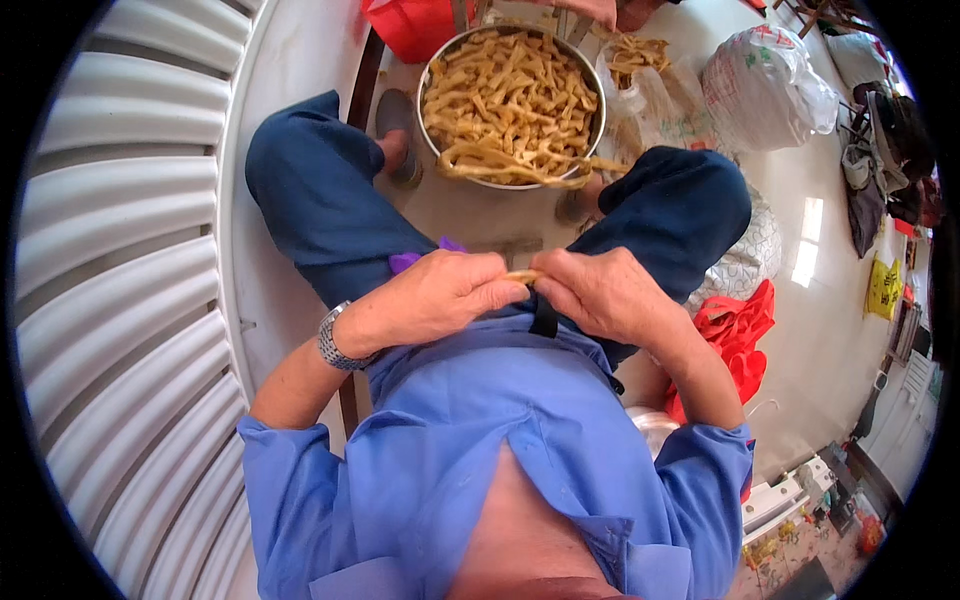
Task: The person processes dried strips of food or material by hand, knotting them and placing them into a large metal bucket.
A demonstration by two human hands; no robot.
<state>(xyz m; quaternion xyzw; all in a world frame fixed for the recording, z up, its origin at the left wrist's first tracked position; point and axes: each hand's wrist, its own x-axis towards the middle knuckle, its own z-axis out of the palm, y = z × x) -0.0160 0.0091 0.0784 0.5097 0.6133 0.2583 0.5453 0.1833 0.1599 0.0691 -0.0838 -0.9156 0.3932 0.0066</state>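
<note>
A short tan strip [523, 277] is pinched between my two hands, in front of my lap. My left hand [442, 292], with a metal watch on the wrist, holds its left end between thumb and fingers. At its other end, my right hand [596, 289] grips with thumb and curled fingers. Beyond them, between my feet, a round metal basin [602, 124] is heaped with tan, knotted-looking pieces [510, 97]. Longer strips [517, 169] of similar colour lie across its near rim. What the pieces are made of I cannot tell.
A white slatted radiator or bench [127, 180] runs along the left. Behind the basin are a red container [420, 30] and loose strips on plastic [637, 60]. At right stand a full white plastic bag [769, 86] and a red fabric bag [739, 330]. Purple cloth [405, 262] lies by my thigh.
</note>
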